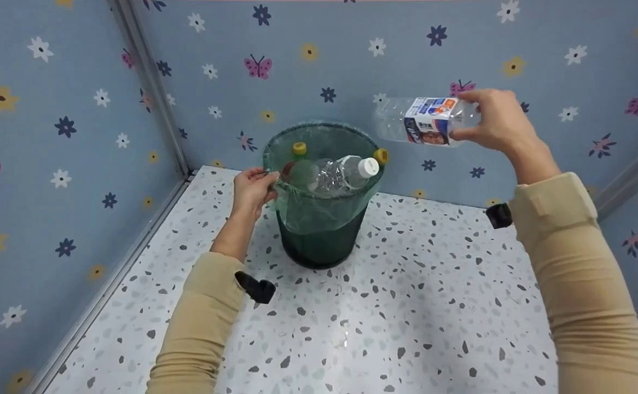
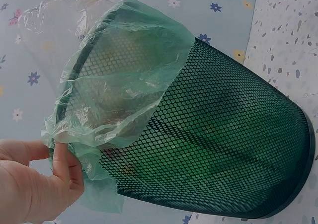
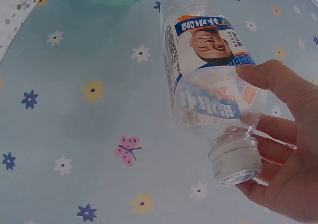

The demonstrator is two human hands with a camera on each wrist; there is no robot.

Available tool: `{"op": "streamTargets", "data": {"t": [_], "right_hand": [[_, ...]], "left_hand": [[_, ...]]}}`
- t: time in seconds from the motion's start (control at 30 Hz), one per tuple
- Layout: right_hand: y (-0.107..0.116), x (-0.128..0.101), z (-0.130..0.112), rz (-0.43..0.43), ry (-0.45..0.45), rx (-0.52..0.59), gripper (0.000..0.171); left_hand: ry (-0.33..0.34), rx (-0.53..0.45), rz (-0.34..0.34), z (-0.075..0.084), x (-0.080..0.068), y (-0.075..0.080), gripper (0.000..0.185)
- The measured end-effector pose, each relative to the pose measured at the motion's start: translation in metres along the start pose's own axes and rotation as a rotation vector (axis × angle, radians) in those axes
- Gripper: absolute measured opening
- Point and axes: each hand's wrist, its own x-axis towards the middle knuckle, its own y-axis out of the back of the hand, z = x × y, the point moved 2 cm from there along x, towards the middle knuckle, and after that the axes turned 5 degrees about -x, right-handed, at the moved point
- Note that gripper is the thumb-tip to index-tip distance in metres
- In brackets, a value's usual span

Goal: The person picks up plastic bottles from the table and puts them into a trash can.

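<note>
Speckled floor [image 1: 406,306] lies open around bin [image 1: 319,241]; right hand [image 1: 497,123] holds bottle [image 1: 425,120].

The white terrazzo-patterned tabletop [image 1: 406,306] — speckled with grey and dark chips — stretches between flowered blue walls; a metal strip runs along its left edge where it meets the wall. Directly on it stands one thing only — the dark green mesh wastebasket [image 1: 319,241], lined with a thin pale green plastic bag [image 1: 324,210] folded over its rim; it sits upright toward the back left corner, its round base flat on the surface, near both walls but touching neither.
</note>
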Motion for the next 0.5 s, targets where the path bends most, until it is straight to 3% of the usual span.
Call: {"op": "streamTargets", "data": {"t": [0.33, 0.5], "right_hand": [[-0.012, 0.024, -0.042, -0.051, -0.011, -0.009, 0.066], [-0.022, 0.033, -0.061, -0.063, 0.027, -0.004, 0.065]], "left_hand": [[-0.01, 0.017, 0.009, -0.001, 0.001, 0.0, 0.036], [0.001, 0.009, 0.01, 0.0, 0.001, 0.0, 0.035]]}}
